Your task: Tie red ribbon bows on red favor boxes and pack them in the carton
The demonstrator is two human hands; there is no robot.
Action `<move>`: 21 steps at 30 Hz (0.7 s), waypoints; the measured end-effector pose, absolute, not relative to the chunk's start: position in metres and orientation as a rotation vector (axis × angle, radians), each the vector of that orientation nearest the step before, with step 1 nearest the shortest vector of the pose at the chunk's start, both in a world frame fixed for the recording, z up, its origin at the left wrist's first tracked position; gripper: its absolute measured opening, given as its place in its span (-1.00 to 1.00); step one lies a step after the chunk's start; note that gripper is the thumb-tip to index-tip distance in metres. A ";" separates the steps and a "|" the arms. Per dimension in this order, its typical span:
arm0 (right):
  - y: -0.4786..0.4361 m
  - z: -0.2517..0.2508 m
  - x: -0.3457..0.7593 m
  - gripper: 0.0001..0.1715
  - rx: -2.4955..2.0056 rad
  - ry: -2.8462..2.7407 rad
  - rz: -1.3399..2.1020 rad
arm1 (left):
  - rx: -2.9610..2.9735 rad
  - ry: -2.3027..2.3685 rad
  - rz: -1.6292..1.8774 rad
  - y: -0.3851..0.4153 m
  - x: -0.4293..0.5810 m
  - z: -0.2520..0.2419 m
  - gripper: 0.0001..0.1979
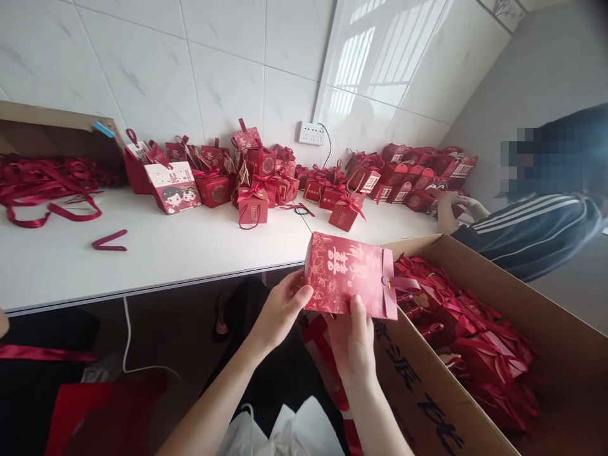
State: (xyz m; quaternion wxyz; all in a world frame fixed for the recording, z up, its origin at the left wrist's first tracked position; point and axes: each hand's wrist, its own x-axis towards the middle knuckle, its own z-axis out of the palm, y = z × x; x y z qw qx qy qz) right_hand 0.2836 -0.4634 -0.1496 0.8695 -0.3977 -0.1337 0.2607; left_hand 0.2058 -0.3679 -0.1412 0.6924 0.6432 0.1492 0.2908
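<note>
Box [342,278] is in my two hands, just in front of the surface [204,244] and beside the right carton [394,405]. My left hand [282,310] pinches the end with no loop [406,285], its thumb near the edge. My right hand [354,345] pinches the box too, thumb on the front and fingers under it, though I can't see all of them. To do this well, I think I should press softly, because a hard squeeze could dent the box. I should leave the loop free so it doesn't bend, and let both hands share the weight so it doesn't tip. Now I count: one box in my hands, one loop on it, and two cartons, because the left carton [61,114] sits on the surface with a heap of ribbons [57,171] inside. One bent strip [110,240] lies alone, one socket [312,132] is on the wall, and one person [527,234] is at the right. The boxes [344,212] on the surface and the red things [494,354] in the right carton overlap too much to count.
</note>
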 end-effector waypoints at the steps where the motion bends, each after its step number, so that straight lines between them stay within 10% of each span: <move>1: -0.465 -0.148 0.286 -0.34 -0.862 -0.282 0.551 | 1.402 0.356 0.607 -0.368 0.207 -0.142 -0.31; 6: -0.476 -0.141 0.302 -0.43 -0.840 -0.253 0.798 | 1.242 0.425 0.445 -0.371 0.217 -0.138 -0.10; 21: -0.568 -0.146 0.334 -0.47 -1.001 -0.131 0.642 | 1.383 0.113 0.318 -0.393 0.260 -0.133 -0.46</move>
